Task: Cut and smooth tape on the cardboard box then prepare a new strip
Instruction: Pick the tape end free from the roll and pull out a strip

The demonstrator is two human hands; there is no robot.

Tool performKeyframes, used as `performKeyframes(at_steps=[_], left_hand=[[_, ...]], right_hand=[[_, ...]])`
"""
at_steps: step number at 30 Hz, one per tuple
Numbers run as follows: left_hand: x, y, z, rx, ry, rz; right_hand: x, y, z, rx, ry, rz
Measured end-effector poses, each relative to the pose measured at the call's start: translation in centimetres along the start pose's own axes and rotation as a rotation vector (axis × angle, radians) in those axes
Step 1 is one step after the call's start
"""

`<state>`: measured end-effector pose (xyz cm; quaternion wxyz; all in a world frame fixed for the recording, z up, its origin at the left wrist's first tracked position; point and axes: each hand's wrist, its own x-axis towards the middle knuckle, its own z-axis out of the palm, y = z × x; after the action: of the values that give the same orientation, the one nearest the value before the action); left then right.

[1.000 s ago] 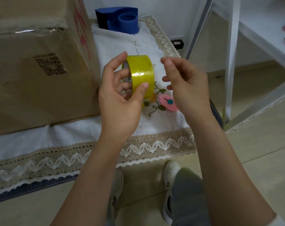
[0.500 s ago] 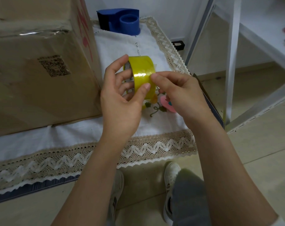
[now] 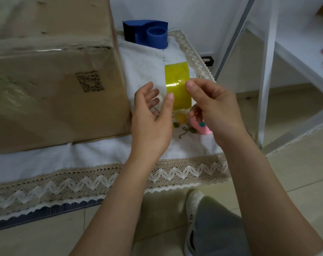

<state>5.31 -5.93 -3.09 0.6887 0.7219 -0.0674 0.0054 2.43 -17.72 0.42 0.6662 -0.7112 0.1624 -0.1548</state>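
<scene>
Glossy yellow tape [image 3: 178,85] pinched flat between left hand [image 3: 151,122] and right hand [image 3: 214,108] grips.

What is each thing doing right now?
Tape: held up in both hands, a strip peeled up.
Left hand: gripping the tape.
Right hand: pinching the tape's edge.
Box: closed, resting on the cloth.
Dispenser: empty, on the cloth.

Pale tiled floor [image 3: 295,174], white wall [image 3: 194,24], white metal shelf frame [image 3: 266,74] at right.
</scene>
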Motion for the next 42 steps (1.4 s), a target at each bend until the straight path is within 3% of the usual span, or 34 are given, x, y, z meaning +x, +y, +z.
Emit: performKeyframes(at_steps=[4,19,24,31,42], left_hand=[[0.2,-0.3,-0.1,0.055,-0.025,-0.062],[0.3,-1.2,-0.3,0.152,-0.117,-0.128],[0.3,-1.1,-0.4,0.164,-0.122,-0.125],[0.1,-1.1,-0.4,0.188,-0.121,-0.114],[0.1,-1.5,-0.2,0.215,-0.111,-0.092]], right_hand=[[2.1,-0.3,0.7,0.003,-0.005,-0.012],[11.2,1.0,4.4,-0.83,-0.098,-0.286],[11.3,1.4,5.2,-0.979,-0.153,-0.321],[10.9,1.8,4.5,-0.96,-0.184,-0.301],[8.7,1.4,2.7,-0.819,-0.092,-0.356]])
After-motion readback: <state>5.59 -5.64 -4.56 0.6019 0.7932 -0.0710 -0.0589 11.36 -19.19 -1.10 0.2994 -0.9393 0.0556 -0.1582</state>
